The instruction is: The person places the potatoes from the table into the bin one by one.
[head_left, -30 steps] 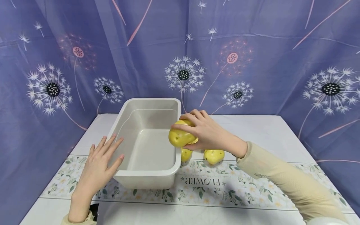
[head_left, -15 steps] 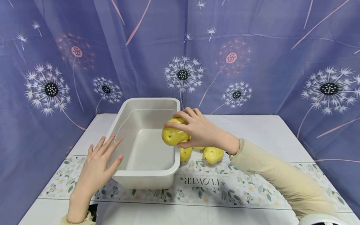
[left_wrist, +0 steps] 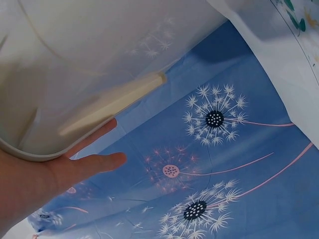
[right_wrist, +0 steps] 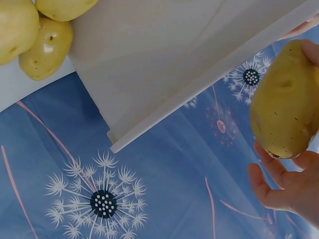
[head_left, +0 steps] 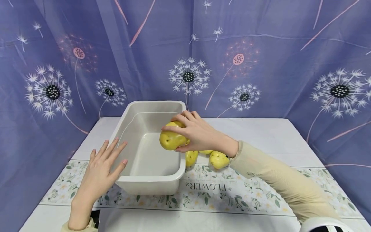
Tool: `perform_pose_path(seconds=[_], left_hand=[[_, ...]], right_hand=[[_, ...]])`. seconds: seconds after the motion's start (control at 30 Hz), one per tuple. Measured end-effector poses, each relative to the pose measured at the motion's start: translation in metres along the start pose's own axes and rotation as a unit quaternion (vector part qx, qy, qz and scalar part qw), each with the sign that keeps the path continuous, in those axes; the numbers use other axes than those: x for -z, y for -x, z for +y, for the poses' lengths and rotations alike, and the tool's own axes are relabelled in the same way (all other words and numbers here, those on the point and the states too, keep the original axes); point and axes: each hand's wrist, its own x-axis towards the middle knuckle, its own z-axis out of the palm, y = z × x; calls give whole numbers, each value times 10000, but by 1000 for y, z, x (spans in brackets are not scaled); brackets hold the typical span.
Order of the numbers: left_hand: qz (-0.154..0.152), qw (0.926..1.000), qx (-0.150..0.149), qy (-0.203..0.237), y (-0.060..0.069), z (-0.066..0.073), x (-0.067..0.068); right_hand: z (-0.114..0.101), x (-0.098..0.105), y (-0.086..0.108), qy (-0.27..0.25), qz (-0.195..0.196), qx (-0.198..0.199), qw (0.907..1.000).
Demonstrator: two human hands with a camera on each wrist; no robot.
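Observation:
My right hand (head_left: 200, 133) holds a yellow pear (head_left: 171, 140) over the right part of a light grey plastic tub (head_left: 150, 179), below which the tub floor shows bare. In the right wrist view the same pear (right_wrist: 286, 102) is speckled, with a dark blossom end, and fingers wrap its ends. My left hand (head_left: 98, 170) lies against the tub's left front rim, fingers spread and straight. The left wrist view shows its thumb and a finger beside the tub wall (left_wrist: 114, 102).
Several more yellow pears, among them one pear (head_left: 219, 160), lie on the table just right of the tub. A floral band with lettering crosses the white tabletop (head_left: 249, 129). A purple dandelion-print curtain (head_left: 150, 71) encloses the back and sides.
My right hand has carried the pear leftward, from above the tub's right rim to over its inside. More of the pears on the table now show. The left hand stays in place.

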Motion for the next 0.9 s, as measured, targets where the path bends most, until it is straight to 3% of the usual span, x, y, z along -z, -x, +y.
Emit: perform_pose_path(seconds=[0.37,0.9], left_hand=[[-7,10000,-14,-53,-1,-1,-1],[36,9999,-55,-82,-1,-2,-1]], right_hand=[[-1,-7,-11,69,-4,43,10000],[-2,-9,-25,16,-385,41,9992]])
